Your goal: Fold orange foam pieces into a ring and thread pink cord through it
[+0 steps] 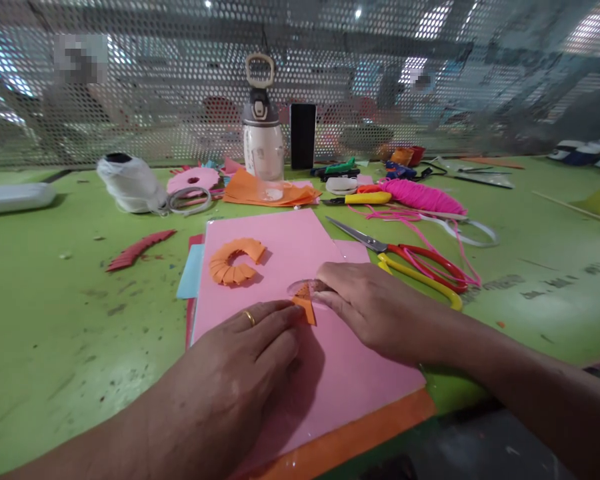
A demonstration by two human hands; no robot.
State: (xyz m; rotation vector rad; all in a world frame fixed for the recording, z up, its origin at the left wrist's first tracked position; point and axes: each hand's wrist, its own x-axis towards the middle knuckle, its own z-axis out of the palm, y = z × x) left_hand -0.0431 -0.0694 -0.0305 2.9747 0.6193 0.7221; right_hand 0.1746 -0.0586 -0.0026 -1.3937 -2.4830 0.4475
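Orange folded paper piece lies on the pink sheet, pressed at its left edge by the left hand's fingertips. Right hand: thumb and fingers pinched on a clear curved tool laid over the piece's upper part. Orange pleated ring, open at right, lies farther left on the sheet; scissors to the right.

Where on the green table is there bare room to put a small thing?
A wide bare patch of table lies left of the pink sheet, between the red pleated strip and left hand. Another is at the right, beyond the scissors and pink yarn. Behind the sheet it is crowded, from the white spool to the yarn.
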